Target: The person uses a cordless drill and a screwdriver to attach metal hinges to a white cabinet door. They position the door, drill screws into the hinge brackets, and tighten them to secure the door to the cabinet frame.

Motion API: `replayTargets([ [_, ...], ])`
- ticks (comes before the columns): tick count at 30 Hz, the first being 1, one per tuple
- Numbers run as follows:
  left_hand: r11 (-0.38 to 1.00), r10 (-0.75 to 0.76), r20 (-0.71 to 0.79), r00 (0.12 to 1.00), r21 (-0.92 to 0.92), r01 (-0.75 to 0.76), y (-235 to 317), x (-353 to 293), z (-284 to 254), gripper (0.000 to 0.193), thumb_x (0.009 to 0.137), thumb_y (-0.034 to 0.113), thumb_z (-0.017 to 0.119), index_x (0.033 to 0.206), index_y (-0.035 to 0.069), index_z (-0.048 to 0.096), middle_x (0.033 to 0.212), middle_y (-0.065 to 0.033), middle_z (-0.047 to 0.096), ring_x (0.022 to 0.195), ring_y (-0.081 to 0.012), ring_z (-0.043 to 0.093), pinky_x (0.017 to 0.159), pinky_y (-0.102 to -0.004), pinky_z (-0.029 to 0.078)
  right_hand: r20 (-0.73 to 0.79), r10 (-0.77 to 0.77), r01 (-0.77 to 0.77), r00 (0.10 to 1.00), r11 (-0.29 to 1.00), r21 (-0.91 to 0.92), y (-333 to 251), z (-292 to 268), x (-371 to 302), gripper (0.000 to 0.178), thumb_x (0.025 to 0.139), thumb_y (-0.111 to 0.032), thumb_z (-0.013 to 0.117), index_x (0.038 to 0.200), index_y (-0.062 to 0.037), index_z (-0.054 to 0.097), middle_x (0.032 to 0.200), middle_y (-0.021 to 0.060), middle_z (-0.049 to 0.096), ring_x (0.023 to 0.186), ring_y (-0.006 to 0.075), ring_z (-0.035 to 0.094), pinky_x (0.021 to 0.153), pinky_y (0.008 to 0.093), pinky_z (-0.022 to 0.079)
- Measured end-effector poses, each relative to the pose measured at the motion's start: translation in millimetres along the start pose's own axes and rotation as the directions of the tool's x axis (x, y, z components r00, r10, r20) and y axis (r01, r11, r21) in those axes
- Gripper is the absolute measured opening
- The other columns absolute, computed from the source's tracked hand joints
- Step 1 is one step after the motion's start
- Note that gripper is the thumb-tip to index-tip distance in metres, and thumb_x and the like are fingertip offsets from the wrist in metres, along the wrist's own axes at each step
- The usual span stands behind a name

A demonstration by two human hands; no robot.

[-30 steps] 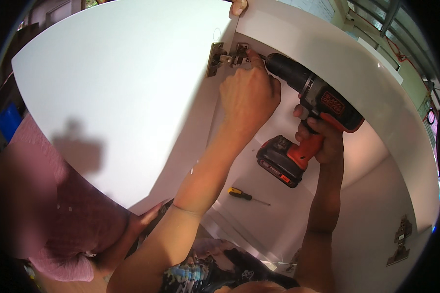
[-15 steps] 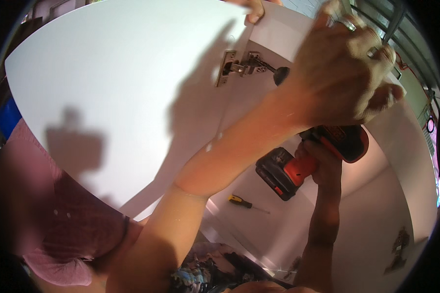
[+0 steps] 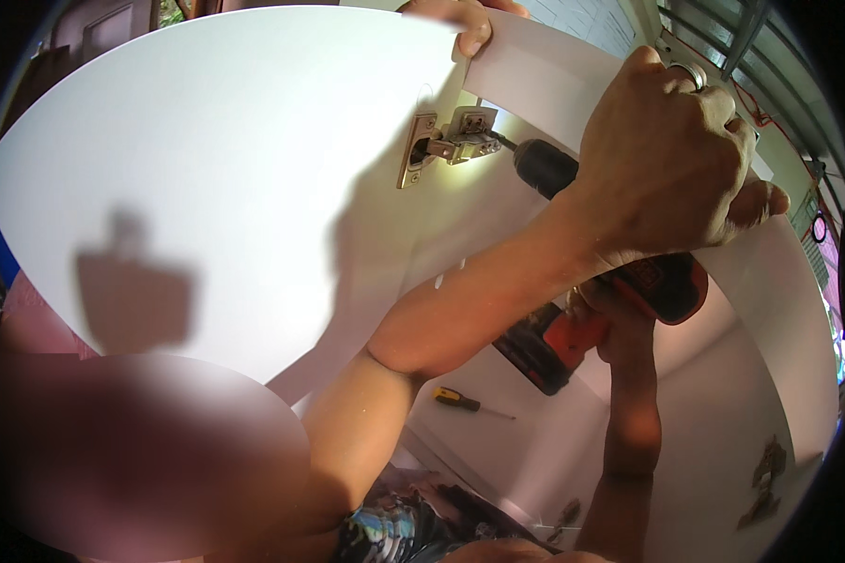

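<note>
My right hand [image 3: 624, 314] is wrapped round the grip of a red and black cordless drill [image 3: 662, 286], partly hidden behind my left forearm. The drill's chuck [image 3: 545, 167] points left, its bit meeting the metal cabinet hinge [image 3: 474, 136] at a screw. That hinge joins a white door [image 3: 253, 122] to the white cabinet's inner wall. Higher up, my left hand [image 3: 671, 155], with a ring on it, is closed, fingers curled away beside the cabinet's upper panel [image 3: 545, 52]. What those fingers grip is hidden.
Another person's hand [image 3: 469, 28] holds the door's top corner, and a pink sleeve [image 3: 38, 314] shows at the left. A yellow and black screwdriver [image 3: 460, 402] lies inside the cabinet. A second hinge [image 3: 765, 479] sits on the panel at lower right.
The drill's chuck and the hinge now show more fully, and light falls on the hinge. My left hand, blurred before, has moved slightly lower and is steadier. A blurred pink shape covers more of the lower left.
</note>
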State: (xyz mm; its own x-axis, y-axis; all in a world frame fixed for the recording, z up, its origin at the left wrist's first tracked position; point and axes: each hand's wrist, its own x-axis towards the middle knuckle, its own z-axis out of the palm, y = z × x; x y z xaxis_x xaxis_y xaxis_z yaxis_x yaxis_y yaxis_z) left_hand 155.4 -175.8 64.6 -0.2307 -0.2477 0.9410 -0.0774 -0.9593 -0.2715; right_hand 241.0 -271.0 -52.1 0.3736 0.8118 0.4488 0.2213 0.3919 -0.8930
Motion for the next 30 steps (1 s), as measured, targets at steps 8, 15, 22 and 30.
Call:
replayTargets([
  [8,1.000,0.000,0.004,1.000,0.006,0.000,3,3,-13,0.041,0.071,0.046,0.069,0.066,0.006,0.069,0.066,-0.0074,0.063,0.066,-0.0237,0.062,0.068,-0.0385,0.041,0.008,0.108,-0.108,0.994,0.994,0.002,-2,2,1,0.016,0.080,-0.007,0.068,0.094,-0.0040,0.059,0.071,0.0037,0.057,0.060,0.0137,0.055,0.056,0.0302,0.045],
  [15,0.999,0.025,-0.032,0.999,0.022,-0.024,10,8,-13,0.043,0.075,0.049,0.068,0.068,0.007,0.068,0.067,-0.0068,0.063,0.065,-0.0252,0.061,0.070,-0.0380,0.042,0.054,-0.021,0.029,0.998,0.989,-0.146,2,-1,-2,0.010,0.085,-0.014,0.067,0.090,-0.0071,0.062,0.077,-0.0008,0.059,0.065,0.0074,0.053,0.059,0.0259,0.044],
  [22,0.964,-0.057,0.086,0.995,-0.253,0.077,-2,2,-24,0.034,0.086,0.035,0.068,0.069,0.005,0.065,0.061,-0.0077,0.060,0.054,-0.0172,0.059,0.059,-0.0326,0.047,0.011,0.016,-0.015,1.000,1.000,-0.024,6,19,-6,0.018,0.081,-0.008,0.062,0.099,-0.0038,0.059,0.077,0.0045,0.058,0.064,0.0142,0.056,0.060,0.0307,0.048],
  [30,0.631,-0.592,0.323,0.739,-0.385,0.673,-10,-229,-58,0.017,0.092,0.013,0.059,0.083,-0.001,0.065,0.073,-0.0088,0.059,0.062,-0.0195,0.054,0.059,-0.0267,0.043,-0.326,-0.032,0.164,0.945,0.908,0.386,71,-47,-99,0.054,0.078,-0.006,0.061,0.129,-0.0017,0.046,0.102,0.0127,0.060,0.064,0.0148,0.058,0.061,0.0316,0.050],
])
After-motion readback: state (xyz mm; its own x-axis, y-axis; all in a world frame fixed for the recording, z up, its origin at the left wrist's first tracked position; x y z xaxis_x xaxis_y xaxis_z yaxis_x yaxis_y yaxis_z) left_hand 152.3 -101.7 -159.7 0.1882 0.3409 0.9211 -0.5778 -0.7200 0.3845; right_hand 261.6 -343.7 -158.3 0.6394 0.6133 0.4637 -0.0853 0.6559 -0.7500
